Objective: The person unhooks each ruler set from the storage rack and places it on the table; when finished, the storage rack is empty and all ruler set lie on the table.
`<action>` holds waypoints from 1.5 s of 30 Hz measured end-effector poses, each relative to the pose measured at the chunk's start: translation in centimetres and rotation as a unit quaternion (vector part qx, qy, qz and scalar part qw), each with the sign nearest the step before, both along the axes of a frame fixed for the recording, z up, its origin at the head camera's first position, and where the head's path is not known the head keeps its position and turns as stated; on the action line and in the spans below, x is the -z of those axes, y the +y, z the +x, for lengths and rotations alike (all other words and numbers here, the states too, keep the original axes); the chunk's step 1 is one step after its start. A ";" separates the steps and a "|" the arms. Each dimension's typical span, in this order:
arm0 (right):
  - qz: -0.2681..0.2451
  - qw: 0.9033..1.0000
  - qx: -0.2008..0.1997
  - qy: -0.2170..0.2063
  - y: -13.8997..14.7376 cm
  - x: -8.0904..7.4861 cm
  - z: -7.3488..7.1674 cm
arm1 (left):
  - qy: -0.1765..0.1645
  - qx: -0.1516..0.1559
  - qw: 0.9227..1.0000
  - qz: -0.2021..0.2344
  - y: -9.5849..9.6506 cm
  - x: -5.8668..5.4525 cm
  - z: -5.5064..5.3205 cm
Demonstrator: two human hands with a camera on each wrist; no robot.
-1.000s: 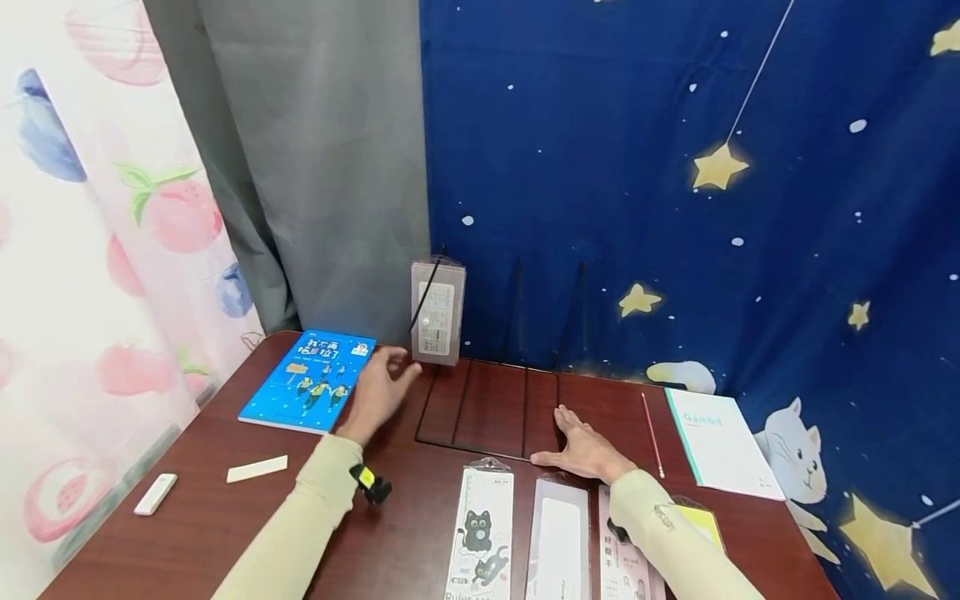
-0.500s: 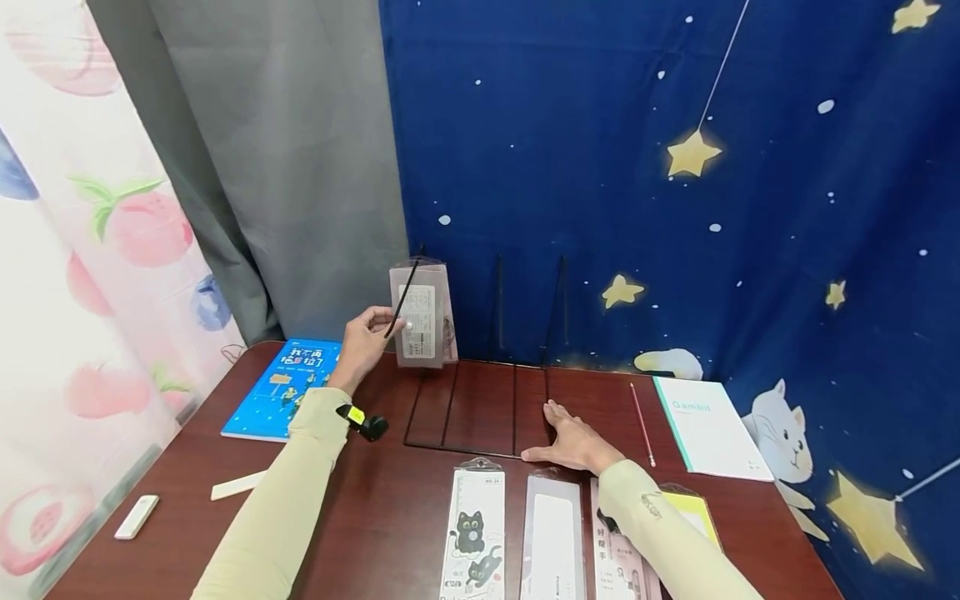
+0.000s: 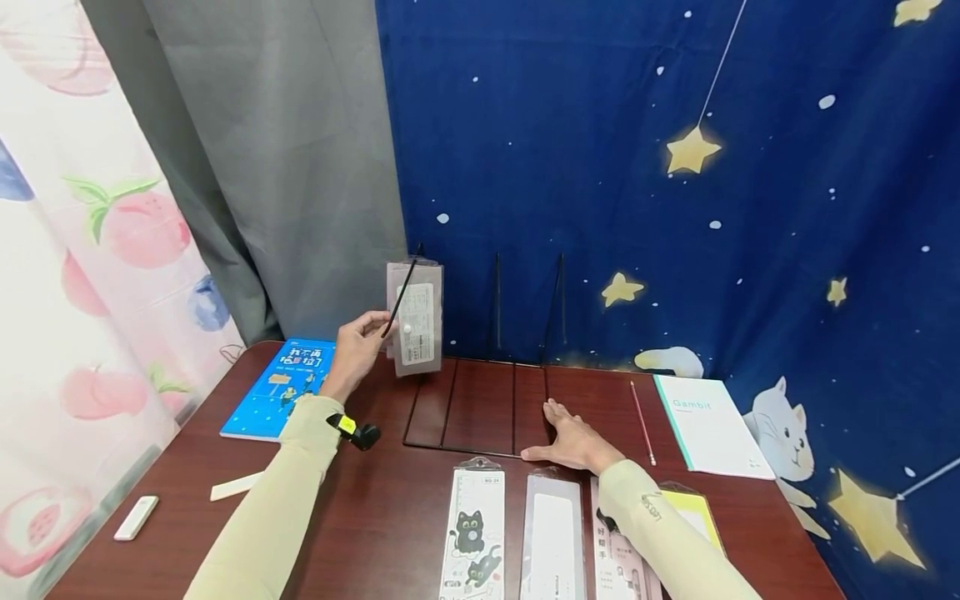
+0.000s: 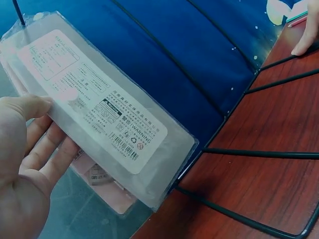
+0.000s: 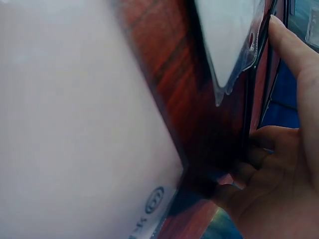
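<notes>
My left hand [image 3: 354, 352] pinches the left edge of a clear plastic packet [image 3: 424, 342] with a white barcode label. The packet hangs from a sloping black wire hook on the wire rack [image 4: 264, 153]; its lower end reaches close to the rack's back bar. In the left wrist view the thumb lies at the label side and the fingers sit behind, where a pink packet [image 4: 117, 196] shows. My right hand [image 3: 573, 439] rests with fingers spread on the right side of the rack's base, thumb at the front corner.
Packets lie before the rack: a cat-printed ruler set [image 3: 474, 533], a white-backed packet [image 3: 553, 533], a pink one [image 3: 621, 562] and a yellow one [image 3: 693, 512]. A blue book [image 3: 258, 408] and white eraser [image 3: 137, 517] lie left; a pencil [image 3: 642, 423] and notebook [image 3: 712, 429] right.
My left hand has risen from beside the book to the hanging packets and taken hold of the front one's edge. That packet has turned slightly. The right hand stays on the rack.
</notes>
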State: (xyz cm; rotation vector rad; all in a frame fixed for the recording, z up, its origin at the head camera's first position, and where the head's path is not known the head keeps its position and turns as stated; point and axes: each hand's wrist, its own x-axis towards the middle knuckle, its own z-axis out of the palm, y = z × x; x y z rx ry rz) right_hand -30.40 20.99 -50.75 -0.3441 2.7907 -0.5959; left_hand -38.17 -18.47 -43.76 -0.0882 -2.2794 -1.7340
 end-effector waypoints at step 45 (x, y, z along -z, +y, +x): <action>0.002 1.000 0.004 0.002 0.1 0.1 0.1 | -0.017 0.053 0.998 0.029 -0.2 0.1 9.3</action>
